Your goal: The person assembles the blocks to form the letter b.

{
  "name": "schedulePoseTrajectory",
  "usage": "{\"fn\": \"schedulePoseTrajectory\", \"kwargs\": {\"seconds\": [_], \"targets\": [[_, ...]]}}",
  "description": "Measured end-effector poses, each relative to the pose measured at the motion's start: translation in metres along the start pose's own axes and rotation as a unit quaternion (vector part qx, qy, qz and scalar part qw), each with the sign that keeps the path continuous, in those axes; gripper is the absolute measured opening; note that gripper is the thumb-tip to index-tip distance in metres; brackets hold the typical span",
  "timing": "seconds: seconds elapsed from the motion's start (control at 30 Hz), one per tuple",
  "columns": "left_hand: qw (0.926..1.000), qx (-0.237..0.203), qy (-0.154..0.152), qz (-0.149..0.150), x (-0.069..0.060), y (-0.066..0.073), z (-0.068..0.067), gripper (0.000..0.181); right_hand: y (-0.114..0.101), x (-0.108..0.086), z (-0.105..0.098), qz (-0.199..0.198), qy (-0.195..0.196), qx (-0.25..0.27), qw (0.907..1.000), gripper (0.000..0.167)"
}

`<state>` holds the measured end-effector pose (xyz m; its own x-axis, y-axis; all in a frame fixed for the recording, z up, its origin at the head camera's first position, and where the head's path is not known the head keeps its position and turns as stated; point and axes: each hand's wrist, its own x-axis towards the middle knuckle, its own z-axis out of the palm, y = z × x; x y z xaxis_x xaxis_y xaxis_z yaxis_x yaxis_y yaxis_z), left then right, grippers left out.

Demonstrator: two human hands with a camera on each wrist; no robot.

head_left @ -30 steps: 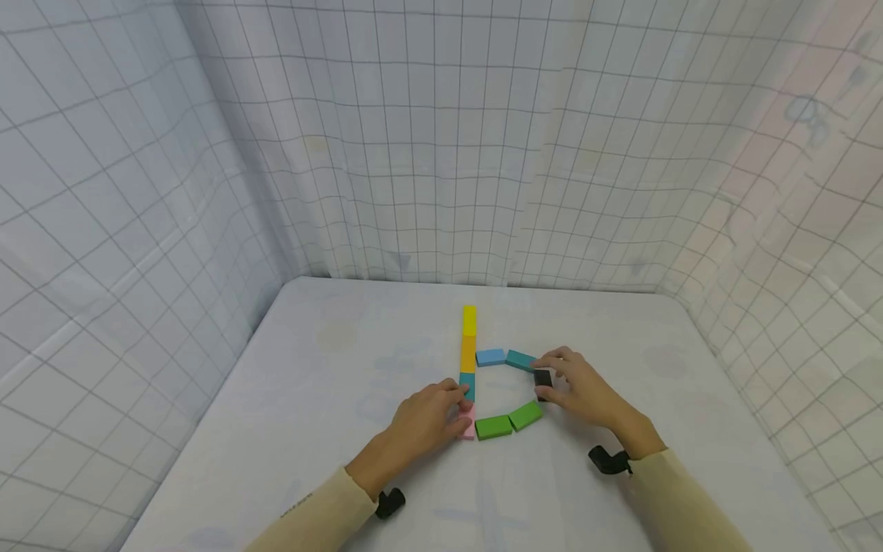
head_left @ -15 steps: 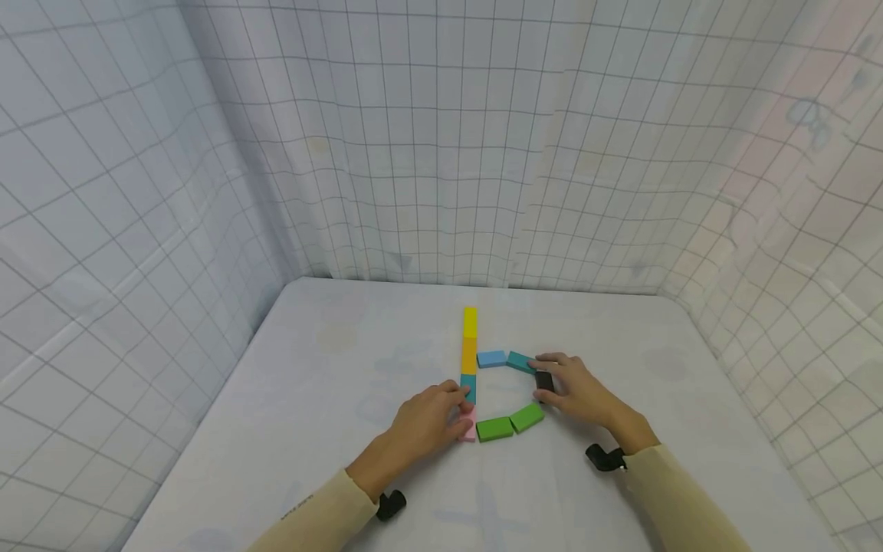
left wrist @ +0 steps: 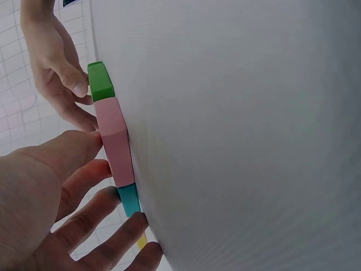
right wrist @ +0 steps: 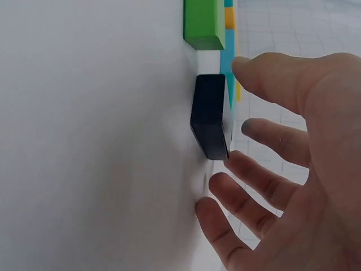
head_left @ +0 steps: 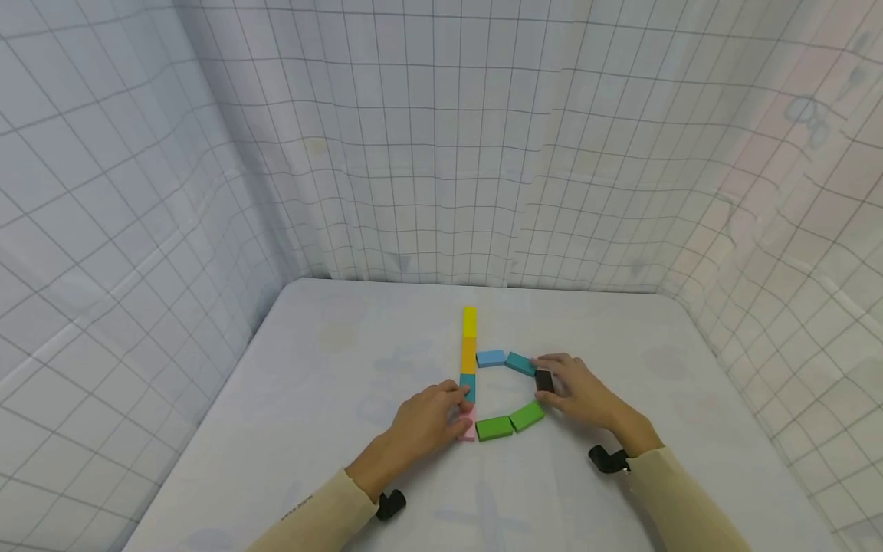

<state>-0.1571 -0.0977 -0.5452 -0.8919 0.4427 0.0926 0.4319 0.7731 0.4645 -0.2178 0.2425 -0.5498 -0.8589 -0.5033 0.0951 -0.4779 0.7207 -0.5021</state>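
My left hand [head_left: 428, 420] rests by the near end of a straight column of blocks. Its thumb touches the pink block [left wrist: 115, 141], and its loosely spread fingers lie along the teal block [left wrist: 129, 199]. Over a black block [head_left: 544, 379] at the right of the curve is my right hand [head_left: 579, 392]. In the right wrist view its thumb and fingers are spread around the black block [right wrist: 209, 110], not closed on it. Two green blocks [head_left: 494, 428] lie between the pink block and the black one.
Orange [head_left: 469, 355] and yellow [head_left: 470, 321] blocks continue the column away from me. A light blue block [head_left: 490, 358] and a darker teal one [head_left: 520, 363] form the far side of the curve. A white gridded curtain [head_left: 441, 153] stands behind the white table [head_left: 331, 383].
My right hand has shifted only slightly around the black block, and its thumb now covers more of that block's near end. The left hand and the other blocks stay as they were.
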Motion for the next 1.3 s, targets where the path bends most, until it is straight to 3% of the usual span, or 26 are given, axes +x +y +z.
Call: {"fn": "schedulePoseTrajectory", "kwargs": {"seconds": [0.27, 1.3], "targets": [[1.0000, -0.006, 0.004, 0.003, -0.0002, -0.0006, 0.0006, 0.018, 0.0042, -0.0060, -0.0072, 0.014, 0.004, 0.025, 0.9996, 0.046], [1.0000, -0.007, 0.003, 0.003, 0.0006, -0.0016, 0.0008, 0.018, 0.0066, -0.0105, -0.0022, 0.014, -0.007, 0.030, 0.9994, 0.049]]}}
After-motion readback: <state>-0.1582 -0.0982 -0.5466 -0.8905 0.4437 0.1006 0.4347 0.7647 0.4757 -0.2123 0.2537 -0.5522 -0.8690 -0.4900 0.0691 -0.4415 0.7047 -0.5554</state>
